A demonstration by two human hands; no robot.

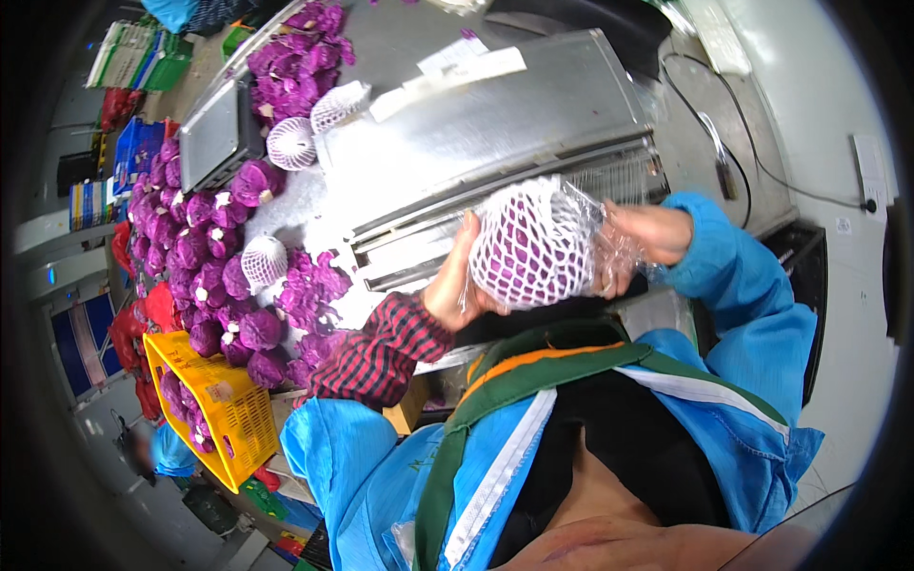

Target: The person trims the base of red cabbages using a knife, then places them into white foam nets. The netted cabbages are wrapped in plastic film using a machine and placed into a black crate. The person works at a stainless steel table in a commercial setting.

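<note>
Between my two hands is a red cabbage (532,246) in a white foam net sleeve, with clear plastic film (589,214) partly around it. My left hand (460,275) holds its left side, the thumb up along the net. At its right side my right hand (635,239) grips the cabbage and gathers the crinkled film, which hides some of the fingers. Both hands are above the near edge of a metal wrapping machine (500,121). Under the right hand a film roll (614,175) is partly hidden.
Loose red cabbages (193,246) are heaped on the left, beside a yellow crate (214,414) holding more. Several netted cabbages (291,143) and piles of torn leaves (296,64) lie near a scale (218,135). A black cable (742,135) runs along the right. Another person (171,450) is at far left.
</note>
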